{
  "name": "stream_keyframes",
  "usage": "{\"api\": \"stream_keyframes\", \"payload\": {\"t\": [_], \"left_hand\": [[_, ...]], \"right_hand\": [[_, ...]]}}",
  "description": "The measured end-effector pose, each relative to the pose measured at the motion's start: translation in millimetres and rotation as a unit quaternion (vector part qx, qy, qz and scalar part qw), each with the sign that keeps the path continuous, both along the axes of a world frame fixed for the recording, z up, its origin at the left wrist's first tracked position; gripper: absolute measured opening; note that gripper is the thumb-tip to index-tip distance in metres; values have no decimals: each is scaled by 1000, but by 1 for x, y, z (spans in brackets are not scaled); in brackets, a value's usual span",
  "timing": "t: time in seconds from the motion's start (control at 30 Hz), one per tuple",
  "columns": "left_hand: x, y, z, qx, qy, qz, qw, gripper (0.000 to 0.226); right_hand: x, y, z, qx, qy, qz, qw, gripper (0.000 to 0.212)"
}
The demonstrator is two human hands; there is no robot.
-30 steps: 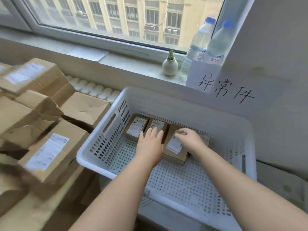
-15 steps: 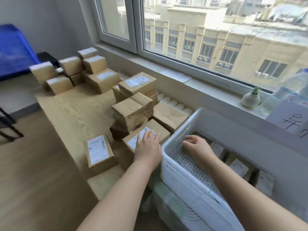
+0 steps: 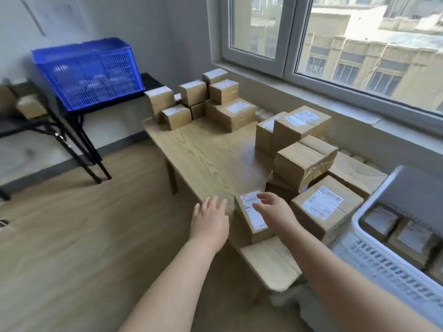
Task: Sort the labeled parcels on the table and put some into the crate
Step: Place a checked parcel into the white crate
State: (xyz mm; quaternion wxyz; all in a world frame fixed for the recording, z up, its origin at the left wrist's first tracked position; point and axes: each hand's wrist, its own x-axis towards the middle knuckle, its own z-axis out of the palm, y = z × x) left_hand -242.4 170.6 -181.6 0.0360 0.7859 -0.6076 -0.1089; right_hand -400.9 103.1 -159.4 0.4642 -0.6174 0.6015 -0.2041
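Observation:
A small brown parcel [image 3: 251, 218] with a white, red-edged label lies at the near edge of the wooden table [image 3: 203, 152]. My left hand [image 3: 211, 220] hovers open just left of it, fingers spread. My right hand [image 3: 275, 212] is open over its right side, fingers loosely bent, holding nothing. A larger labeled parcel [image 3: 323, 207] sits to the right, beside a stack of brown parcels [image 3: 299, 149]. The white crate [image 3: 393, 264] at the far right holds a few labeled parcels [image 3: 381, 221].
More parcels [image 3: 203, 99] are grouped at the table's far end. A blue crate [image 3: 88, 73] rests on a black folding stand at the left. A window and sill run along the right wall. Wood floor lies to the left of the table.
My view swung left from the white crate to the table. Both hands left the crate and the larger parcel and now flank the small red-labeled parcel at the table's near edge.

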Motion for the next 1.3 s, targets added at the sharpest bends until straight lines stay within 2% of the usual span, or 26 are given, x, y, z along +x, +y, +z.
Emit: {"api": "stream_keyframes", "payload": {"t": [0.2,0.43,0.77,0.97,1.07,1.3], "left_hand": [[66,-20,-8,12,23,11,1000,53],[119,-101,-19,50,38,-27,998,52],[148,-206,-35,91,36,-110,989,51],[148,-278,-43,85,19,-215,973,49],[140,-305,-44,92,9,-291,952,47],[115,-318,-56,141,50,-413,899,49]], "right_hand": [[66,-27,-6,-16,37,19,999,45],[122,-101,-37,-4,43,-14,999,45],[149,-181,-45,16,73,-69,995,43],[141,-201,-53,31,74,-174,981,39],[140,-198,-54,49,82,-239,966,39],[134,-148,-57,55,95,-421,900,40]]}}
